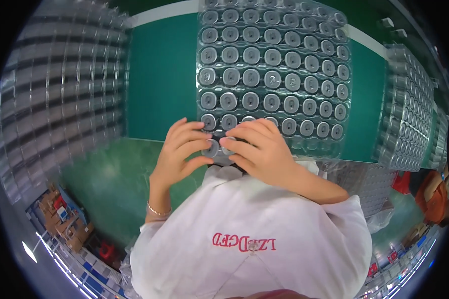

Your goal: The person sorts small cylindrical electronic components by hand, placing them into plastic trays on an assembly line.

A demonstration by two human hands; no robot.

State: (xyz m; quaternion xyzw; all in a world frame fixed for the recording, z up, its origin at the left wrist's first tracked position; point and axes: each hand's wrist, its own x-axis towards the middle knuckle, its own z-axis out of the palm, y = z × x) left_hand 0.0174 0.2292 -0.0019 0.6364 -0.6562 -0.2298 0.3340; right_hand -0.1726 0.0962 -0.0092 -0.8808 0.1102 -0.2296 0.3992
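Observation:
A clear plastic tray (pixel 200 89) full of round grey ring-rimmed parts with dark middles lies in front of me. At its near left corner, my left hand (pixel 184 144) has its thumb and fingertips around one round grey part (pixel 212 148). Close beside it, my right hand (pixel 259 149) pinches a second round part (pixel 228 145), partly covered by the fingers. Other right-hand fingers reach over the nearest row and hide some parts there. Below the fingers, near my shirt, more round grey pieces (pixel 229 172) show; what bears them is hidden.
The tray rests on a green-topped table (pixel 162 79) with a pale far edge. Tall stacks of clear trays (pixel 70 84) stand at the left. More filled trays (pixel 409 109) are on the right. Cardboard boxes (pixel 70 224) sit on the floor at the lower left.

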